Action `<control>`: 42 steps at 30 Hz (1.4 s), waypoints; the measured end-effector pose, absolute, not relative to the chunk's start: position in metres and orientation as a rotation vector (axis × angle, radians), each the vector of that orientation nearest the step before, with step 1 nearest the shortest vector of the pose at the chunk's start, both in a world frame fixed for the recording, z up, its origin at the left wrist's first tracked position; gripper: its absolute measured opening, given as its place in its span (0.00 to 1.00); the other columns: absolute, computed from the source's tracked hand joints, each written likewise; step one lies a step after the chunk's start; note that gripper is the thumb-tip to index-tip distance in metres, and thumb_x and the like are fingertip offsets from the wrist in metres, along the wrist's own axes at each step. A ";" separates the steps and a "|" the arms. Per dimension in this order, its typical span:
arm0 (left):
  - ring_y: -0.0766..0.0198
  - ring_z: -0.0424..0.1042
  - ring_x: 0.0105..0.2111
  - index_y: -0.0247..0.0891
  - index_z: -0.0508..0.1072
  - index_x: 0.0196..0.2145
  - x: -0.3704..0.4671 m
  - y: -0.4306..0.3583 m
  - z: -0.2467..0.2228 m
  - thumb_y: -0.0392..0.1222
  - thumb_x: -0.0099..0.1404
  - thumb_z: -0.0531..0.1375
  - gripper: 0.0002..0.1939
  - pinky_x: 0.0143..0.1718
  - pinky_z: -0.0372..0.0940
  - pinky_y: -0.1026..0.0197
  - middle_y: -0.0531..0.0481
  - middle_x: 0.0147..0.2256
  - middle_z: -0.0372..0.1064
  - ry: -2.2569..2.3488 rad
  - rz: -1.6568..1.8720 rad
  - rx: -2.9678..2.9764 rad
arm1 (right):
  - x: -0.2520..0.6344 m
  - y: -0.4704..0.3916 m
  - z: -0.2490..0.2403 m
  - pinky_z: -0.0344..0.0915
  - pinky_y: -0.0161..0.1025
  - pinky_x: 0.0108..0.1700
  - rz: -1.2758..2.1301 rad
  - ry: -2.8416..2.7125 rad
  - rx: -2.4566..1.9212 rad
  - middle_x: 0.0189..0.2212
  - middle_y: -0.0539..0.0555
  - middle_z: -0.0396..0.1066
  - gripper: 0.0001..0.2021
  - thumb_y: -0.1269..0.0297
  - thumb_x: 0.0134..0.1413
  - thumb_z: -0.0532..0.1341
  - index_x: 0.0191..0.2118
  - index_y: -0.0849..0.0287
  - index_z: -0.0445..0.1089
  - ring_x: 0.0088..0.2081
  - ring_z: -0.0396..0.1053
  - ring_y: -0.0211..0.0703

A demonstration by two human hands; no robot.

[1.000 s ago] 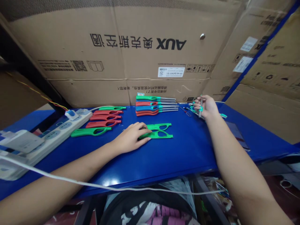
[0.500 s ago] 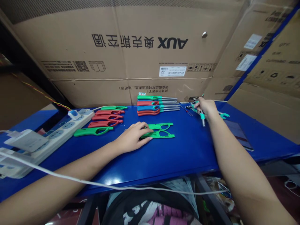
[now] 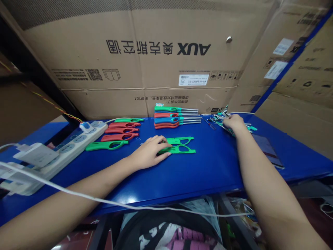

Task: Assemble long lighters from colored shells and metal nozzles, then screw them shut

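Observation:
My left hand (image 3: 150, 152) rests on the blue tabletop, its fingers closed over the left ends of two green lighter casing halves (image 3: 185, 149). The halves lie flat, one behind the other, with their oval trigger openings to the right. At the back right, my right hand (image 3: 234, 122) reaches down into a pile of lighter nozzle parts (image 3: 220, 118), metal tubes with teal ends. Its fingers are curled and partly hidden, so what they grip cannot be made out. A small screwdriver (image 3: 209, 124) lies left of that pile.
Assembled long-nose lighters (image 3: 169, 120) are stacked at the back middle. Several green and red lighter handles (image 3: 122, 130) lie in a row beside the white power strip (image 3: 75, 140). A dark flat sheet (image 3: 269, 151) lies right. A white cable (image 3: 145, 209) crosses in front; cardboard (image 3: 156, 76) stands behind.
My right hand no longer shows the teal-ended metal nozzle part and has sunk into the pile. My left hand stays on the green halves. The view has shifted slightly.

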State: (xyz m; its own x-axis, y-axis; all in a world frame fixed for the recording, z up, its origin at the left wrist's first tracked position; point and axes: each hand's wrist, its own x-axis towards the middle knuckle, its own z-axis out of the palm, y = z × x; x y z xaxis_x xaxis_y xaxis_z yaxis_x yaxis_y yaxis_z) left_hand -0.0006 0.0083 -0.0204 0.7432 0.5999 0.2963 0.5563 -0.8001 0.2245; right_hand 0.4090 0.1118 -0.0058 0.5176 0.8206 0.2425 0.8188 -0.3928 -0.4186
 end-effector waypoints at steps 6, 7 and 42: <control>0.52 0.68 0.49 0.41 0.74 0.53 0.001 0.007 -0.020 0.49 0.72 0.56 0.17 0.52 0.64 0.49 0.42 0.49 0.69 0.932 0.570 2.901 | 0.405 0.109 -0.003 0.68 0.48 0.46 0.101 -1.296 -2.426 0.40 0.69 0.77 0.11 0.59 0.52 0.64 0.35 0.62 0.79 0.46 0.75 0.60; 0.51 0.67 0.51 0.40 0.74 0.53 0.004 0.006 -0.018 0.50 0.71 0.57 0.17 0.52 0.64 0.48 0.41 0.50 0.69 0.921 0.594 2.935 | 0.403 0.108 -0.002 0.68 0.48 0.47 0.111 -1.300 -2.416 0.41 0.68 0.77 0.11 0.59 0.53 0.64 0.35 0.61 0.79 0.47 0.75 0.60; 0.57 0.78 0.39 0.35 0.82 0.35 0.254 0.169 -0.006 0.27 0.60 0.62 0.10 0.50 0.70 0.55 0.45 0.35 0.80 0.845 1.087 2.162 | 0.394 0.096 0.017 0.65 0.36 0.41 0.183 -1.309 -2.222 0.36 0.59 0.79 0.14 0.59 0.62 0.58 0.33 0.59 0.79 0.39 0.75 0.47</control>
State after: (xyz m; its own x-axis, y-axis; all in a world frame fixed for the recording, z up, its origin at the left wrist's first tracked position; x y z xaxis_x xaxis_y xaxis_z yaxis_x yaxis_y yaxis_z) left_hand 0.2541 0.1688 -0.0057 0.4699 0.7425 0.4774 0.2787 -0.6379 0.7179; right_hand 0.3937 0.0961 0.0169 0.5164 0.8422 0.1547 0.7673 -0.3749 -0.5203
